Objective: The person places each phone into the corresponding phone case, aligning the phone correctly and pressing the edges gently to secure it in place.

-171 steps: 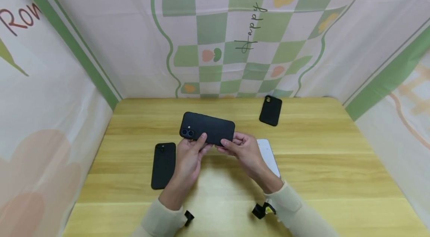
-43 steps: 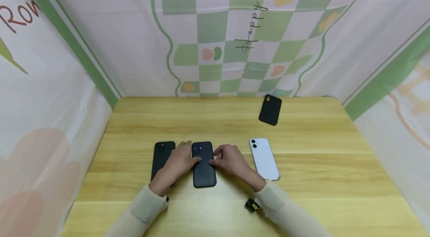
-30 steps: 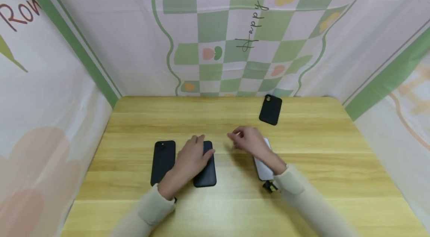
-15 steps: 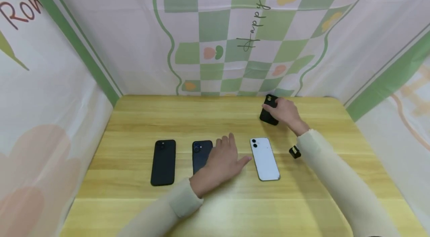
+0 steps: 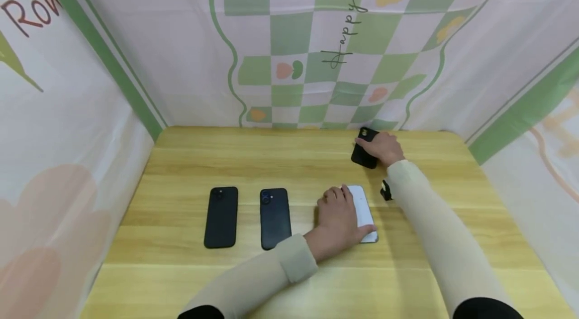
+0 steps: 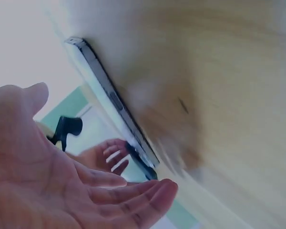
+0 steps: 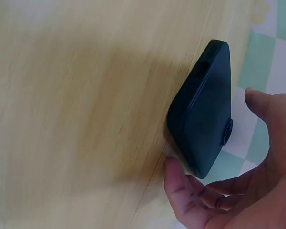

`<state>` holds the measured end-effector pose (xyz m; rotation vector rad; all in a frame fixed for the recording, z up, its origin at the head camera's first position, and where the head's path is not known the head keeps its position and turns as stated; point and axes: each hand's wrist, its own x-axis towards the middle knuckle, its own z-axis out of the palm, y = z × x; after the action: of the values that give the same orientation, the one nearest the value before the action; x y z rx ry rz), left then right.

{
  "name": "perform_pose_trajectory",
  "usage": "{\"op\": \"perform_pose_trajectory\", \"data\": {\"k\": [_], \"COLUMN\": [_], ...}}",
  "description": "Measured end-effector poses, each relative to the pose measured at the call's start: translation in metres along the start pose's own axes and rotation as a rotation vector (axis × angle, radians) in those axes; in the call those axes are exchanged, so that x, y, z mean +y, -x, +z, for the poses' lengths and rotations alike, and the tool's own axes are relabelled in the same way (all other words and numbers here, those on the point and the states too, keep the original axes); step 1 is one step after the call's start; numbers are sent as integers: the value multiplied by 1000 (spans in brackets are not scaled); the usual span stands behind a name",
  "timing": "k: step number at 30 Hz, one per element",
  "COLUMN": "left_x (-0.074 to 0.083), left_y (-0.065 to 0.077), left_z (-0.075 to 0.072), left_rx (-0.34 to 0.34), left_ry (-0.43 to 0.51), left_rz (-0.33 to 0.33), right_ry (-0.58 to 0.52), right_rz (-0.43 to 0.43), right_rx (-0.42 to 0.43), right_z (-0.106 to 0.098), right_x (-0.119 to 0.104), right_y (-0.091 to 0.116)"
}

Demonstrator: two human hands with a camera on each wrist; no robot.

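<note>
Desk (image 5: 181,158) holds a black phone (image 5: 220,217), then a dark-blue phone (image 5: 275,218); the left hand (image 5: 338,217) is spread over a white phone (image 5: 364,208); at back right lies a black case (image 5: 363,157) (likely light and pliant, best lifted by its long edges), the right hand (image 5: 386,148) parted around it, thumb clear, not pinching.

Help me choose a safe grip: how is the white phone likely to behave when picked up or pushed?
The white phone is probably stiff, as its side edge looks straight in the left wrist view. Its broad, flat shape makes rolling unlikely; a push would more likely slide it. With no cover apparent, it may be slippery and could scuff if dropped.
</note>
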<state>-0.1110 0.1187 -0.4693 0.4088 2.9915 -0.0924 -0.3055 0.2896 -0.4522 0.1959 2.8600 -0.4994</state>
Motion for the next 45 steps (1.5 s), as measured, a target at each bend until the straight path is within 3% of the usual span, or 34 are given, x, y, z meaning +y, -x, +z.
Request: {"op": "perform_pose_trajectory", "data": {"k": [10,19,36,45], "left_x": [19,30,23,11], "left_y": [-14,-21,-26,-24], "left_z": [5,5,-6,-4], "left_rx": [-78,-125,-258,-184], "left_ry": [-121,-202,-84,-54], "left_rz": [-52,-46,29,-15], "right_ry": [31,15,-16,-10], "right_rz": [34,50,29,45], "right_rx": [-14,7,-12,3], "right_z": [4,11,12,12], "right_x": [-7,-6,-8,-7], "right_y": [-1,-1,-1,-3]}}
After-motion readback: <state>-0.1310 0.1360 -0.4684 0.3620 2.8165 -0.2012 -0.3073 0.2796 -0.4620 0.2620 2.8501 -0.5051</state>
